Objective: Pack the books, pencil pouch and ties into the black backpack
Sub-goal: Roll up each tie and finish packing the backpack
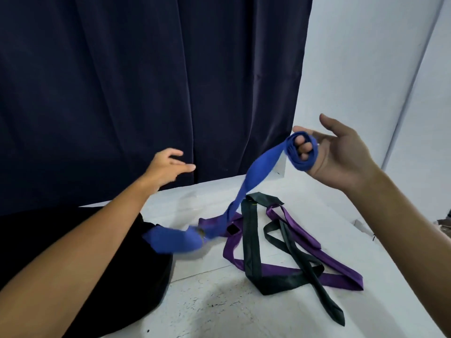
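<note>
a: where does the blue tie (256, 170) sit right now?

b: its narrow end is coiled around the fingers (303, 148) of the right hand (341, 154), held up over the far right of the white table (214, 301). from that coil the free length runs down and to the left, its long axis slanting toward the near left, and the wide end (174, 239) trails at the edge of the black backpack (80, 264) (it is blurred there, so i cannot tell whether it touches the bag or hangs just above it)

a: and the grip?

b: the right hand's fingers are curled inside the loops, so the tie is held by being wrapped on them; the thumb stands off, apart from the cloth. the left hand (168, 167) is raised near the dark curtain (146, 81), fingers loosely curled, holding nothing, well apart from the strip

a: which hand is nearer the loose tail?

b: the left, i'd judge. the tail lies below and to the right of it, between the two hands, so winding on more turns would mean catching the strip there and feeding it up toward the coil

a: what else is about?

b: a purple tie (336, 276) and a black tie (251, 240) lie tangled across each other on the table, just right of the blue tail and not yet packed. no books or pencil pouch show
</note>
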The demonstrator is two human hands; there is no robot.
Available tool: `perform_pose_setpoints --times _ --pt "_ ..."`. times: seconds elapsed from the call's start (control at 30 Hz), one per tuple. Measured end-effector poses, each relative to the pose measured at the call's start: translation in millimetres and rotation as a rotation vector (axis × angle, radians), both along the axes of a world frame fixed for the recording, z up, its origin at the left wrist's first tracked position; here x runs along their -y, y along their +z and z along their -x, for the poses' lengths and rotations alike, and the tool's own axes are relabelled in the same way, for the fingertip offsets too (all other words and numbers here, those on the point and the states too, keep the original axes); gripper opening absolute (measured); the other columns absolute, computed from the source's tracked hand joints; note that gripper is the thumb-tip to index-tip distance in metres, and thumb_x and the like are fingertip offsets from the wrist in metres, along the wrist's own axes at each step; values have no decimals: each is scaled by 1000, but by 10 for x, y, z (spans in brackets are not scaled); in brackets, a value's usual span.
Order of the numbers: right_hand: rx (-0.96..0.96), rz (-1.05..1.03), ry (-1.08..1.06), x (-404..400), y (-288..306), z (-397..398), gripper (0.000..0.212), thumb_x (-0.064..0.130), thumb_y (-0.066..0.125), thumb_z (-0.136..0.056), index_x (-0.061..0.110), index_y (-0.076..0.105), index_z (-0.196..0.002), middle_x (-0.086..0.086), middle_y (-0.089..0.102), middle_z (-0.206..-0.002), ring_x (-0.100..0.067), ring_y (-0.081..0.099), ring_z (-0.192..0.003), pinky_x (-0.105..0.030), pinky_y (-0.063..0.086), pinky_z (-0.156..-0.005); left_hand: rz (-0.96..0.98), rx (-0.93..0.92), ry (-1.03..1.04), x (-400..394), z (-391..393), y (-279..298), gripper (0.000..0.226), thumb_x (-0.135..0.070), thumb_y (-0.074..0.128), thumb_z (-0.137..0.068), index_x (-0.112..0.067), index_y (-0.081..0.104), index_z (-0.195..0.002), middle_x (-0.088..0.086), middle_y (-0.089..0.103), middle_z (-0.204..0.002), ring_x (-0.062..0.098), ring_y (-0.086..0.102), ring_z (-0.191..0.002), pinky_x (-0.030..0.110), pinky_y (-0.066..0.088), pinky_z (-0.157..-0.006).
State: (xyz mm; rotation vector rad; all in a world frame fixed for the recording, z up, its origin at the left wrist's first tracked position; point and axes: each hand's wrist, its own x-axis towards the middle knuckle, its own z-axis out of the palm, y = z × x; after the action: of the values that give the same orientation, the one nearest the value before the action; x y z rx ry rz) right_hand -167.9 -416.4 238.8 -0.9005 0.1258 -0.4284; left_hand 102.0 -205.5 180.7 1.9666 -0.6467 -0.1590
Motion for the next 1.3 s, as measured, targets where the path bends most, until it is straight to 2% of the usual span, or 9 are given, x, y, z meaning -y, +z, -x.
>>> perform_pose_setpoints --times 0.1,0.2,0.3,0.5,0.63,0.77,0.97,1.13,1.3 --pt "6 55 46 -160 54 -7 52 40 44 -98 -2 48 -129 -18 67 -77 -20 62 -54 -25 53 -52 82 99 -396 162 506 200 49 -17 82 -75 -17 61 -120 7 70 -113 19 66 -105 25 53 -86" --pt "31 97 102 -329 130 -40 56 42 42 -99 -2 44 -133 -23 69 -86 -26 67 -63 -31 58 -60 292 81 -595 345 1074 127 61 -14 87 -67 -16 59 -122 7 69 -115 19 65 -109 32 52 -96" --pt "45 134 135 -434 178 -63 58 44 42 -99 0 41 -136 -26 70 -94 -32 71 -74 -40 59 -72 502 22 -495 547 1445 -54 60 -20 85 -66 -17 57 -119 5 68 -113 21 66 -107 31 55 -89" --pt "96 140 166 -504 256 -37 60 47 41 -98 1 39 -137 -30 68 -105 -36 72 -85 -43 60 -78 718 18 -230 717 1738 -156 47 6 79 -75 -9 50 -109 9 64 -98 7 69 -75 18 54 -73" --pt "106 161 135 -471 295 4 60 47 42 -98 1 39 -136 -31 67 -107 -37 71 -88 -42 58 -82 741 -21 -236 670 1689 -153 36 2 76 -78 -10 53 -102 13 72 -85 26 72 -79 27 57 -74" --pt "94 172 118 -447 307 39 57 45 42 -99 2 38 -136 -31 68 -105 -37 71 -85 -40 60 -75 689 -59 -203 609 1569 -170 25 -2 76 -80 -16 59 -94 -8 70 -65 7 66 -62 18 53 -62" --pt "-65 379 132 -508 275 51 49 39 45 -97 6 40 -133 -30 68 -88 -33 70 -69 -34 58 -59 663 -21 -100 463 1207 -172 22 4 76 -78 -2 62 -95 -5 71 -64 6 67 -64 18 53 -64" --pt "47 317 124 -569 251 -36 49 37 47 -96 6 40 -134 -33 68 -98 -39 71 -84 -40 61 -72 558 -56 -147 338 1175 -250 21 0 76 -79 -10 63 -92 1 73 -70 12 69 -65 26 56 -64" --pt "153 247 -19 -529 166 -220 50 35 47 -99 7 35 -138 -36 64 -111 -45 67 -100 -47 57 -88 494 -207 -258 250 1473 -332 34 -3 74 -82 -19 57 -106 7 76 -76 19 71 -65 32 57 -62"
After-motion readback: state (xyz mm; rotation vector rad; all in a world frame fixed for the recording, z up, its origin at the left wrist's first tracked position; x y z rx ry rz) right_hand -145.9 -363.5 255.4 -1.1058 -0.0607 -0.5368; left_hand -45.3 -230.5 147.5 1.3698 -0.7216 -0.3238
